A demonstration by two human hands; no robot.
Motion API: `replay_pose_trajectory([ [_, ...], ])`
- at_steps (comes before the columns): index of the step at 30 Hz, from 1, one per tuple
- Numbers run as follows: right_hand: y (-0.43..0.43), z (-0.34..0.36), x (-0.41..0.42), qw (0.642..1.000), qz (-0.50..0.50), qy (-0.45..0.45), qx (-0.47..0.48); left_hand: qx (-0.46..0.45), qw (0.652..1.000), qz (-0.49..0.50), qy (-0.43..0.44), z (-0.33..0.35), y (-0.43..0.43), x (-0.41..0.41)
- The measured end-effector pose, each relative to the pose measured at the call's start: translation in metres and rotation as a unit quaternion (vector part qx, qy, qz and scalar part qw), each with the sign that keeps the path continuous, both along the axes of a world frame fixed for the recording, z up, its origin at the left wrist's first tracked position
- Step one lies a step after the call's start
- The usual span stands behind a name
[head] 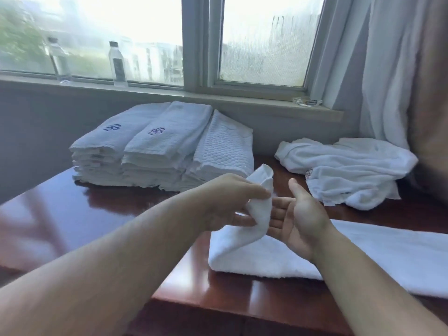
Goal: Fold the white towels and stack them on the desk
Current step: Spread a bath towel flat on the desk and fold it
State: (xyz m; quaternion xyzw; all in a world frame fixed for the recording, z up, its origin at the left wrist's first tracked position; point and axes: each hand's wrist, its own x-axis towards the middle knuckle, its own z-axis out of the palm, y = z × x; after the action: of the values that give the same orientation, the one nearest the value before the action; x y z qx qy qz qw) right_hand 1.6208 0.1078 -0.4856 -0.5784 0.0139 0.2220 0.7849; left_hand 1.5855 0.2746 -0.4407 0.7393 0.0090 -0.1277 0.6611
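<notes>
Two water bottles (118,64) are standing on the windowsill, far up-left of the left hand. Three stacks of folded towels (160,146) are sitting on the surface (60,214) just beyond the left hand, side by side and touching; two top towels are showing purple embroidery. The left hand (232,200) is pinching a raised corner of the white towel (363,253) between thumb and fingers, lifting it off the surface. The right hand (298,217) is hovering just right of that corner, palm facing left, fingers straight and relaxed, gripping nothing, fingertips close to or brushing the cloth. The rest of the white towel is lying flat beneath and right of the right hand, running off the frame edge. A pile of unfolded towels (346,173) is lying beyond the right hand, near the curtain (388,69).
</notes>
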Motion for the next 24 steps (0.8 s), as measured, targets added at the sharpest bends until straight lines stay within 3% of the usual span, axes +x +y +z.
replay_pose_trajectory([
  [3, -0.049, -0.002, 0.003, 0.996, 0.002, 0.024, 0.082, 0.048, 0.997, -0.057, 0.001, -0.003, -0.058, 0.014],
  [6, -0.093, -0.008, 0.003, 0.992, 0.014, 0.066, 0.108, 0.115, 0.987, -0.095, -0.068, -0.004, -0.086, 0.022],
  [9, -0.113, -0.022, 0.008, 0.996, -0.006, 0.087, -0.002, 0.151, 0.974, -0.024, -0.165, -0.015, -0.077, 0.027],
  [12, -0.103, -0.027, 0.012, 0.994, -0.01, 0.073, -0.082, 0.262, 0.935, 0.016, -0.237, -0.038, -0.051, 0.026],
  [18, -0.063, -0.032, 0.02, 0.975, 0.028, -0.013, -0.221, 0.396, 0.879, 0.063, -0.256, -0.07, -0.006, 0.01],
  [24, -0.076, -0.028, 0.027, 0.986, -0.013, -0.09, -0.142, 0.384, 0.874, 0.081, -0.285, -0.066, -0.009, -0.002],
])
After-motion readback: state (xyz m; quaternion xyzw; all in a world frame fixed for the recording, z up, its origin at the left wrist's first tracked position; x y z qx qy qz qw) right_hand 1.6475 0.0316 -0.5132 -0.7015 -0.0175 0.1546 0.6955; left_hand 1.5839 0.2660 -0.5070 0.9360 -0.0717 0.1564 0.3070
